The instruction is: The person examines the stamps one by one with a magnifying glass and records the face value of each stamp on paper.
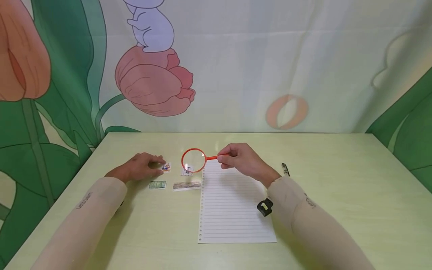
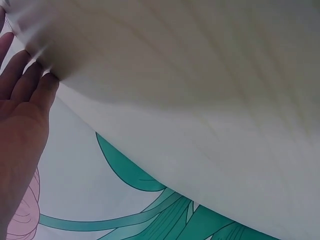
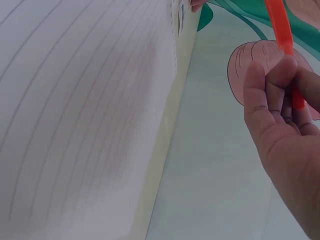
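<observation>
My right hand (image 1: 242,159) pinches the orange handle of a magnifying glass (image 1: 211,158), its round lens held above the table. The handle (image 3: 281,25) also shows between thumb and fingers in the right wrist view. Beneath the lens lies a small stamp-like picture (image 1: 187,171), partly seen through it. My left hand (image 1: 143,166) rests at the table, fingertips at the edge of a colourful stamp-like picture (image 1: 166,167). In the left wrist view its fingers (image 2: 47,90) reach down to the surface, fairly straight. Nearer me lie a green stamp-like picture (image 1: 157,185) and a long brownish one (image 1: 186,186).
A lined sheet of paper (image 1: 236,217) with punched holes lies under my right forearm. Beyond that arm is a dark pen (image 1: 285,169). The pale table (image 1: 337,180) ends at a curtain (image 1: 236,75) printed with flowers.
</observation>
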Tool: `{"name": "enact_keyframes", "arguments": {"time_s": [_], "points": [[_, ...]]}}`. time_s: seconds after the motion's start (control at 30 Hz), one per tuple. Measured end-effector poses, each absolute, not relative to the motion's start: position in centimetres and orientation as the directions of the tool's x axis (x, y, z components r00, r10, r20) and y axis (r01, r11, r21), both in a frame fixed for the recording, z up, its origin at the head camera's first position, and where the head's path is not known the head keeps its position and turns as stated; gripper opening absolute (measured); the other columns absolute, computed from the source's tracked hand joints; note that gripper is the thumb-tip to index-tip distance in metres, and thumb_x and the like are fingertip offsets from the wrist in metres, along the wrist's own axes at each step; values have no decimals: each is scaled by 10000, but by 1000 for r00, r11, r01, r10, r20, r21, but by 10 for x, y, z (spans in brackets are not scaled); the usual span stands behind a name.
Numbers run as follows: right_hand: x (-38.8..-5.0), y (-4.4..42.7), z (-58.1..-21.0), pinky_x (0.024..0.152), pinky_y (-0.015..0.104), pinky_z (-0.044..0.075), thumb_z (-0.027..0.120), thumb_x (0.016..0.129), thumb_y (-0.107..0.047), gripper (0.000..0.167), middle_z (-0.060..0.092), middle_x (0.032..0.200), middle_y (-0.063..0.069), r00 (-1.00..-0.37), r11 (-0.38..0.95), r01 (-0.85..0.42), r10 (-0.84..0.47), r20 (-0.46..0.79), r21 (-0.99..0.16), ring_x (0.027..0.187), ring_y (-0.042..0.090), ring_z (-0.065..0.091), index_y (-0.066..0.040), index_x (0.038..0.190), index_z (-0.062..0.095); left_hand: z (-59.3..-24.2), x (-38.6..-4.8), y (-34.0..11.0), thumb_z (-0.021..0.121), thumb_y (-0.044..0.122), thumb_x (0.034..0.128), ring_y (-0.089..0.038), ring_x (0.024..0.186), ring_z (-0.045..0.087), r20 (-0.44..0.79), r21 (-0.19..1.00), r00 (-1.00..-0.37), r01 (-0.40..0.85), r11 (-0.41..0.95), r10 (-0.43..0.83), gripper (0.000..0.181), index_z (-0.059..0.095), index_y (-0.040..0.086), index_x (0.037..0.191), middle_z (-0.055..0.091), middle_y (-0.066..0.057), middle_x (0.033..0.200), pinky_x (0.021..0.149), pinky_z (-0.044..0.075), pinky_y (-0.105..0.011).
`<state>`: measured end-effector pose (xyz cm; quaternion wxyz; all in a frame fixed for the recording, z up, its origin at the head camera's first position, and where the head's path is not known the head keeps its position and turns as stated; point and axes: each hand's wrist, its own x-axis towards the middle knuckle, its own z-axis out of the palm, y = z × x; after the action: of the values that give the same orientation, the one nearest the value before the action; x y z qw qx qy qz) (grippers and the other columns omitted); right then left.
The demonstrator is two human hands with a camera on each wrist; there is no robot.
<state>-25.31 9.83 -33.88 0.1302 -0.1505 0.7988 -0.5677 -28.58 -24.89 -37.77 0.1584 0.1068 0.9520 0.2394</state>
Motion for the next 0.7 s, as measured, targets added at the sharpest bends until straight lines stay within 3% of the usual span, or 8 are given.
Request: {"name": "enact_keyframes", "arguments": {"time_s": [0.1,0.53,0.7], "points": [[-254,93,-338,907,325,551,672,954,-73,151,692,1058,211,-918,297,-86,-395,-40,-951,834,192,708,21,1071,685,-377,-285,-248,715,248,944,-415,1457,265,-250,486,-927,128,865,278,467,614,120,1382,357,-176,1558,1153,236,-592],[-256,72,-337,881,315,560,682,946,-60,149,690,1063,227,-904,275,-76,-426,-50,-959,858,230,709,19,1073,687,-375,-283,-250,732,246,930,-421,1443,294,-241,471,-924,156,868,297,477,622,96,1369,394,-180,1534,1139,278,-583],[-257,69,-339,872,314,565,677,945,-42,146,690,1052,233,-906,271,-68,-420,-54,-960,816,187,703,31,1071,687,-374,-286,-249,724,225,935,-420,1439,304,-225,466,-919,190,864,323,466,621,83,1367,410,-192,1522,1142,276,-580]]}}
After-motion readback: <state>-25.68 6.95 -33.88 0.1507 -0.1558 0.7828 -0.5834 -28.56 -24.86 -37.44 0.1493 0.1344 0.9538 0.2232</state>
